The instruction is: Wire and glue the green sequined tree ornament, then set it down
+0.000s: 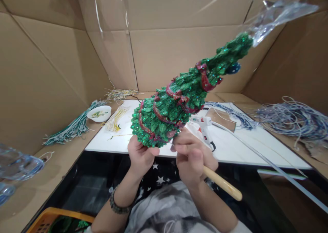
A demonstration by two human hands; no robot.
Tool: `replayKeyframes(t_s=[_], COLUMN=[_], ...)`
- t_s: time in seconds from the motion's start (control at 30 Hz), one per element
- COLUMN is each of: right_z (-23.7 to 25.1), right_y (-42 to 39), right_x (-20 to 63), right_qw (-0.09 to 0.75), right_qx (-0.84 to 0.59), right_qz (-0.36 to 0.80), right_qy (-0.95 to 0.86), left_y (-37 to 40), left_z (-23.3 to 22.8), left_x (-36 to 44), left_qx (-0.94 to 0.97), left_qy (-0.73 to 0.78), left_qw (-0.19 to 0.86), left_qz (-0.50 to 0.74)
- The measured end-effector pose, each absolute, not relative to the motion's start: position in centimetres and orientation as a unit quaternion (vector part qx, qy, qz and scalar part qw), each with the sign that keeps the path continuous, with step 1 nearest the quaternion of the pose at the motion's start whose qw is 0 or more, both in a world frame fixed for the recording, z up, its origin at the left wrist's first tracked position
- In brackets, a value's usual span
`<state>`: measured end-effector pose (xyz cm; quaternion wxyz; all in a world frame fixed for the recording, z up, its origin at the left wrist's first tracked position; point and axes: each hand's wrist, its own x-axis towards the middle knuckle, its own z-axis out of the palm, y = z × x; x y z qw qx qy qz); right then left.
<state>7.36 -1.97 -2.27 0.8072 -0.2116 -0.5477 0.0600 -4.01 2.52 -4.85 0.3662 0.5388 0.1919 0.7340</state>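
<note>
My left hand (140, 155) grips the wide base of a green glitter cone tree (184, 94), which tilts up to the right. Red glitter ribbon (203, 76) winds around the tree, and a dark blue bauble (233, 68) hangs near its tip. My right hand (191, 155) presses at the tree's lower edge and holds a tool with a pale wooden handle (222, 183) that sticks out toward the lower right. Clear plastic wrap (278, 16) trails from the treetop.
A white glue gun (205, 127) lies on the white board (243, 147). Bundles of cords lie left (74, 127) and right (294, 118). A small white bowl (99, 113) sits at the left. Cardboard walls enclose the space. An orange basket (51, 219) is below left.
</note>
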Motion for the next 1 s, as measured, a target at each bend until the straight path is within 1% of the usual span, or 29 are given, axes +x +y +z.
replayKeyframes(t_s=[0.1, 0.27, 0.5, 0.7, 1.0], right_z=[-2.1, -2.0, -2.1, -1.9, -1.8], right_y=[-1.6, -1.1, -0.5, -0.1, 0.0], right_x=[7.2, 6.9, 6.7, 6.8, 6.8], right_qw=[0.827, 0.833, 0.828, 0.817, 0.799], right_qx=[-0.179, -0.195, -0.212, -0.224, -0.274], right_qz=[0.000, -0.007, -0.032, -0.023, 0.003], right_qy=[-0.532, -0.518, -0.518, -0.531, -0.535], left_y=[2.4, 2.7, 3.2, 3.5, 3.5], left_z=[-4.7, -5.0, -5.3, -5.3, -4.9], left_x=[-4.0, -3.6, -3.0, -2.9, -2.4], left_qx=[0.541, 0.546, 0.489, 0.481, 0.498], left_qy=[0.204, 0.207, 0.207, 0.225, 0.255], left_qw=[0.370, 0.355, 0.417, 0.446, 0.434], left_qz=[0.727, 0.730, 0.738, 0.720, 0.706])
